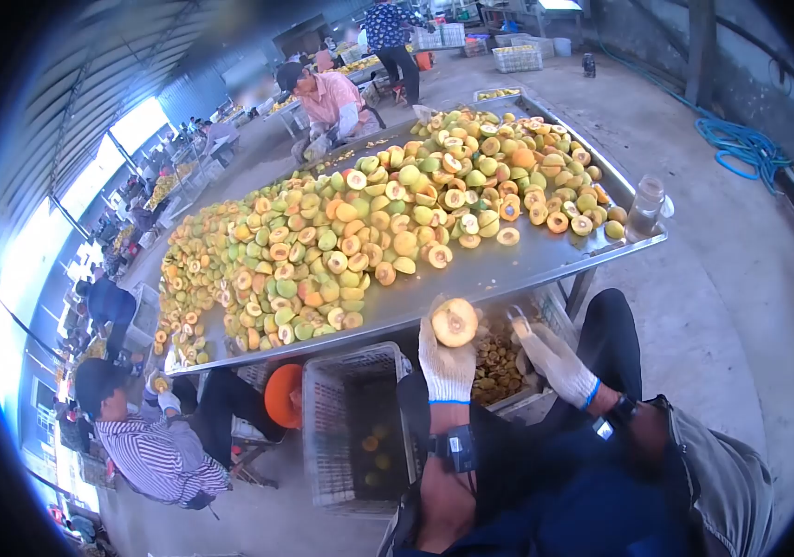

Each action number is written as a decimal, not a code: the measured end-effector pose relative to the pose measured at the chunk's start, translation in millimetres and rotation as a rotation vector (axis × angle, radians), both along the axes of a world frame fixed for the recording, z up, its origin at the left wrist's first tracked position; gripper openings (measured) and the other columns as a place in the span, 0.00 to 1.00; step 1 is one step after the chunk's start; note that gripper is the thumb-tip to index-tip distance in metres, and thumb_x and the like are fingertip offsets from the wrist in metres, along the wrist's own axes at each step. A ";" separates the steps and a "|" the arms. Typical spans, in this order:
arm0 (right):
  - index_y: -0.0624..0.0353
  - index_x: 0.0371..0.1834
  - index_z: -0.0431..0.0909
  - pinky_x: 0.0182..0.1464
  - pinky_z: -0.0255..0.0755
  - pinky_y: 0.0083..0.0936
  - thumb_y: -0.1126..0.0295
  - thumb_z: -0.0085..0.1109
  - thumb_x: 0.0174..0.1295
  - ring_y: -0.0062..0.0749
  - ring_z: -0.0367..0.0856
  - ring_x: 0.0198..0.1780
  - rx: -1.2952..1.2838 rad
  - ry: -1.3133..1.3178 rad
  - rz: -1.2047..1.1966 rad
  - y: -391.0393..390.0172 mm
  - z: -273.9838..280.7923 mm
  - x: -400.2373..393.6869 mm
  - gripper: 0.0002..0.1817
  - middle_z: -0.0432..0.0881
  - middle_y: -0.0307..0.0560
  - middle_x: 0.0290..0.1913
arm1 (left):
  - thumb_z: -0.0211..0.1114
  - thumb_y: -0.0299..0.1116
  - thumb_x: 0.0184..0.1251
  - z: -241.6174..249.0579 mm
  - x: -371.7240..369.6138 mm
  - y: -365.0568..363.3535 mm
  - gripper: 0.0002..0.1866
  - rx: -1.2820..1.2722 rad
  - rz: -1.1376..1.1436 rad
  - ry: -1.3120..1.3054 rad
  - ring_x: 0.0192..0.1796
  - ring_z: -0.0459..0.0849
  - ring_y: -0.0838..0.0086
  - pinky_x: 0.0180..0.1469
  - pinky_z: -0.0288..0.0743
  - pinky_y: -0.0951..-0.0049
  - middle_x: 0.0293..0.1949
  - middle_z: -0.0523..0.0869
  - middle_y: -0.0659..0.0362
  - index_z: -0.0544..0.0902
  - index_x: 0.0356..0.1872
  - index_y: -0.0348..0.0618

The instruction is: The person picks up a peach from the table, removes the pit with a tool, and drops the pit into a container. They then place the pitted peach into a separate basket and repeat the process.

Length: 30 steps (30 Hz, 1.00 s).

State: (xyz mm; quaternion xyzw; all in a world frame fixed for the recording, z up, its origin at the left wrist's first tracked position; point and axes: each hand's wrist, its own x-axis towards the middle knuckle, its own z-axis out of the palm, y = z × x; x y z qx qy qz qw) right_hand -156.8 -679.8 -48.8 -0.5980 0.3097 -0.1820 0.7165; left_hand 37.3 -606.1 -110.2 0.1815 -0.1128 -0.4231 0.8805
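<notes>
My left hand [450,368], in a white knitted glove, holds a peach half [455,322] with its cut face turned up toward me. Gloved as well, my right hand [559,364] is closed around a small hand tool with a curved metal tip [515,315], a short way right of the fruit and apart from it. Below and between both hands, a crate holds a heap of brown peach pits [499,367]. Just ahead, many halved peaches [360,223] lie piled on a metal table [508,265].
A clear jar [645,206] stands at the table's right corner. A white plastic crate [313,436] with a few fruits sits left of my legs, beside an orange bucket [283,396]. One co-worker [151,446] sits left; another [330,104] works across the table. A blue hose [741,148] lies coiled at right.
</notes>
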 end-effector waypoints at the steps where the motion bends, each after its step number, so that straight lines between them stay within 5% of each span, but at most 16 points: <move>1: 0.55 0.53 0.76 0.30 0.71 0.20 0.57 0.53 0.80 0.16 0.76 0.28 -0.003 0.003 -0.001 -9.4 2.6 3.5 0.14 0.78 0.33 0.30 | 0.59 0.57 0.80 -1.6 -2.2 0.8 0.30 -0.003 -0.001 0.003 0.57 0.83 0.50 0.56 0.81 0.50 0.61 0.82 0.49 0.74 0.70 0.45; 3: 0.58 0.52 0.77 0.35 0.75 0.28 0.57 0.54 0.80 0.23 0.82 0.32 -0.291 0.068 0.146 -25.1 -2.0 12.2 0.15 0.82 0.40 0.31 | 0.56 0.59 0.81 -4.5 -4.4 0.1 0.31 0.028 0.030 0.080 0.59 0.83 0.52 0.59 0.80 0.50 0.61 0.82 0.50 0.73 0.71 0.46; 4: 0.62 0.52 0.77 0.41 0.77 0.39 0.59 0.57 0.77 0.42 0.88 0.36 -0.622 0.011 0.100 -26.8 -7.4 17.6 0.16 0.85 0.54 0.34 | 0.54 0.61 0.82 -2.0 -8.9 1.0 0.32 0.045 0.024 0.084 0.59 0.83 0.54 0.64 0.77 0.52 0.61 0.83 0.50 0.73 0.71 0.46; 5: 0.62 0.52 0.77 0.41 0.77 0.39 0.59 0.57 0.77 0.42 0.88 0.36 -0.615 0.019 0.103 -29.1 -11.8 18.8 0.16 0.85 0.54 0.34 | 0.54 0.61 0.82 -9.8 -7.9 -1.6 0.32 0.051 0.024 0.093 0.59 0.83 0.54 0.64 0.77 0.52 0.61 0.83 0.50 0.73 0.71 0.46; 8: 0.62 0.53 0.77 0.44 0.77 0.49 0.59 0.63 0.70 0.67 0.86 0.43 -0.661 0.123 0.148 -28.9 -7.9 23.7 0.18 0.84 0.70 0.38 | 0.52 0.62 0.82 -32.7 -7.5 -12.0 0.33 0.163 0.027 0.166 0.61 0.82 0.54 0.66 0.76 0.52 0.61 0.83 0.51 0.75 0.69 0.44; 14: 0.59 0.56 0.76 0.44 0.77 0.55 0.55 0.63 0.70 0.69 0.85 0.43 -0.622 0.190 0.132 -35.7 -38.4 24.0 0.22 0.85 0.70 0.37 | 0.53 0.61 0.81 -35.1 -28.0 -23.0 0.34 0.134 -0.056 0.084 0.65 0.79 0.55 0.69 0.74 0.52 0.62 0.81 0.49 0.76 0.68 0.39; 19: 0.60 0.58 0.77 0.45 0.78 0.55 0.54 0.61 0.71 0.70 0.85 0.43 -0.646 0.205 0.101 -45.0 -47.0 19.5 0.23 0.85 0.70 0.36 | 0.56 0.51 0.79 -24.0 -50.5 -35.9 0.29 0.204 0.066 0.028 0.64 0.80 0.53 0.68 0.74 0.50 0.62 0.80 0.45 0.74 0.69 0.38; 30: 0.57 0.61 0.79 0.47 0.79 0.52 0.56 0.67 0.66 0.65 0.86 0.44 -0.476 0.166 -0.092 -65.8 -40.1 12.3 0.25 0.87 0.65 0.38 | 0.51 0.64 0.80 -39.1 -79.0 -64.6 0.33 0.386 0.133 0.244 0.62 0.81 0.56 0.69 0.73 0.53 0.58 0.83 0.49 0.76 0.67 0.46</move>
